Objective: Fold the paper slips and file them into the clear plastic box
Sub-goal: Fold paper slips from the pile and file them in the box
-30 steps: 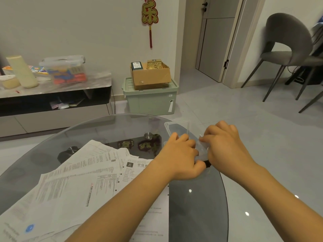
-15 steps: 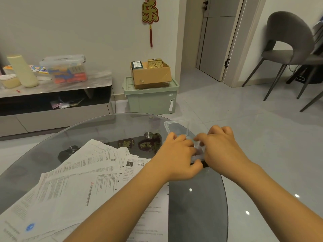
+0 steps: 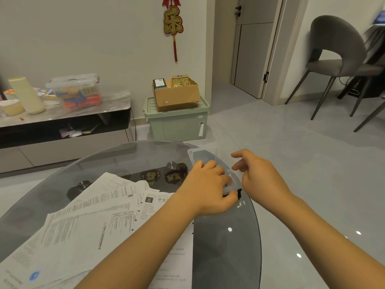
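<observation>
Round smoked-glass table [image 3: 227,247], seen from above through the head camera; all places below are given relative to it.

Clear plastic box [image 3: 205,153] stands on the table's far right edge, open at the top, its walls nearly invisible against the grey floor tiles. Contents cannot be made out.

Left hand [image 3: 205,189] lies over the near part of the box, knuckles up, fingers curled down onto something small and whitish [image 3: 229,187] at the box's near rim. It looks like a pinch on that piece, though what the piece is cannot be told: paper or plastic, too blurred. A small black bit [image 3: 239,193] shows just beside the thumb.

Right hand [image 3: 257,176] hovers just right of the left hand, over the table's right edge. Its fingers are loosely bent, forefinger and thumb apart, and nothing is visible between them, so the grip is released.

Paper slips [image 3: 87,222] lie fanned in an overlapping heap across the table's left and near half, unfolded and printed side up, with one sheet running under the left forearm.

Beyond the table's far edge a pale green storage bin [image 3: 179,124] stands on the floor with a cardboard box [image 3: 177,94] on its lid. Far left is a low TV cabinet [image 3: 62,130] carrying a lidded container of coloured items [image 3: 77,92]. Far right stands a grey chair [image 3: 337,59].
</observation>
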{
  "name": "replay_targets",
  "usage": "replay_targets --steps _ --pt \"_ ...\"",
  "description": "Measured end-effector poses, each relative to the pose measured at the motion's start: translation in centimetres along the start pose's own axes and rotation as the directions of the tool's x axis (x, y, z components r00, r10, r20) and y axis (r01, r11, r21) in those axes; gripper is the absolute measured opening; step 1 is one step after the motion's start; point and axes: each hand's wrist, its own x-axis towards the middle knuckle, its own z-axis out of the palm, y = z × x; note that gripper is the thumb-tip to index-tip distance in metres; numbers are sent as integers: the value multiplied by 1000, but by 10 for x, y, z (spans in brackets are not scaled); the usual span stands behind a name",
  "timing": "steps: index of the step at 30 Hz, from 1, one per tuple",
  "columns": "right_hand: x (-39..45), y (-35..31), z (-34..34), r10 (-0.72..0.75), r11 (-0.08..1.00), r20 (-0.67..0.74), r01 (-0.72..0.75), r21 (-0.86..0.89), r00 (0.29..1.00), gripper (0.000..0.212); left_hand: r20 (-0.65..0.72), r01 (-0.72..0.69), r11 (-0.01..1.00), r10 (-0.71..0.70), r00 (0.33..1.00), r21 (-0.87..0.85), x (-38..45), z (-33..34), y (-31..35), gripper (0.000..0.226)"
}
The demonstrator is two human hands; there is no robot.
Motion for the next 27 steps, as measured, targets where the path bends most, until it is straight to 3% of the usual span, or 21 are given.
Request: replay_targets --steps 4,8,11,16,23,27 --pt "-2 2 -3 6 1000 23 -7 21 1000 53 8 -21 1000 21 1000 -10 2 -2 4 77" --pt "-3 4 -5 17 999 52 -19 36 999 55 151 -11 999 16 988 -39 6 -2 5 70" --pt "-2 6 -4 13 998 65 -17 60 998 55 199 14 998 0 980 -69 10 -5 3 77" --pt "-8 8 -9 -15 996 75 8 90 997 52 112 81 996 -78 991 -22 -6 -23 7 69" --pt "-32 -7 -3 -190 978 74 182 106 979 43 -58 220 974 -224 973 -59 -67 -41 14 55" --pt "-56 -21 7 -293 946 114 270 180 949 34 -49 315 940 -324 945 -135 -112 -39 29 52"
